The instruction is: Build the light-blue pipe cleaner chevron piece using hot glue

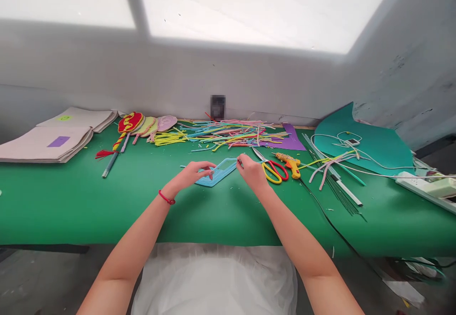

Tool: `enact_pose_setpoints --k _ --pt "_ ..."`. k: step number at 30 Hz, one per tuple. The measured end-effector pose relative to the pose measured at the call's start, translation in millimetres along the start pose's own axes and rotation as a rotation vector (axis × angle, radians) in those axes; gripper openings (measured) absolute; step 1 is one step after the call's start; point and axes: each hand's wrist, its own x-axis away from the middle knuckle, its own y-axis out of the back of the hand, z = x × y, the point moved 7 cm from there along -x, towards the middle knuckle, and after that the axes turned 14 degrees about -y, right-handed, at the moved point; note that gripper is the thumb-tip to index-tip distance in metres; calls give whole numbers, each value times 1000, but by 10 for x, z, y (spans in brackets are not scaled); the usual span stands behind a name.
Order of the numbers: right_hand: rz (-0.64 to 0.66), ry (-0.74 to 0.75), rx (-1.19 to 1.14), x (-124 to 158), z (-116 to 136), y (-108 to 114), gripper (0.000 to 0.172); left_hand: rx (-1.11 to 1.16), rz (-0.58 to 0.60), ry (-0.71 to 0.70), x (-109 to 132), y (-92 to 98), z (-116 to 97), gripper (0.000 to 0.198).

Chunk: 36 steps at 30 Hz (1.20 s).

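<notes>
A light blue diamond-shaped frame of pipe cleaners [220, 170] lies flat on the green table [107, 196]. My left hand [194, 172], with a red band on the wrist, rests on the frame's left end, fingers curled and pinching it. At the frame's right corner my right hand [251, 171] pinches the blue strand with its fingertips. Both forearms reach in from the near edge.
Red-and-yellow scissors [272, 168] and a yellow glue gun [289, 163] lie just right of my right hand. A heap of coloured pipe cleaners [228, 134] sits behind. Finished fans [142, 127], stacked booklets [53, 137], teal sheet [366, 141], green wires [331, 177], power strip [427, 189].
</notes>
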Motion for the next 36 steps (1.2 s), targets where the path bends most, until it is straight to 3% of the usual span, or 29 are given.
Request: enact_pose_setpoints --k 4,7,13,15,18,23,27,31,36 --pt "22 -19 -60 47 -41 -45 23 69 5 19 84 10 90 38" --pt "88 7 -266 68 -37 -84 22 39 -13 22 160 46 153 35" --pt "424 95 -767 158 0 -305 16 -288 12 -106 341 137 139 33" --pt "517 113 -780 222 13 -424 13 -352 40 -113 415 138 167 32" --pt "534 165 -751 292 50 -538 16 -428 54 -94 530 110 228 30" --pt "461 244 -716 294 147 -552 18 -547 -108 -25 697 22 186 32" --pt "519 261 -667 203 192 -504 17 -550 -153 12 727 -47 87 36" --pt "624 263 -633 70 224 -448 17 -508 -178 31 639 156 125 32" --pt "630 155 -758 -58 176 -296 21 -432 -129 182 460 366 443 35"
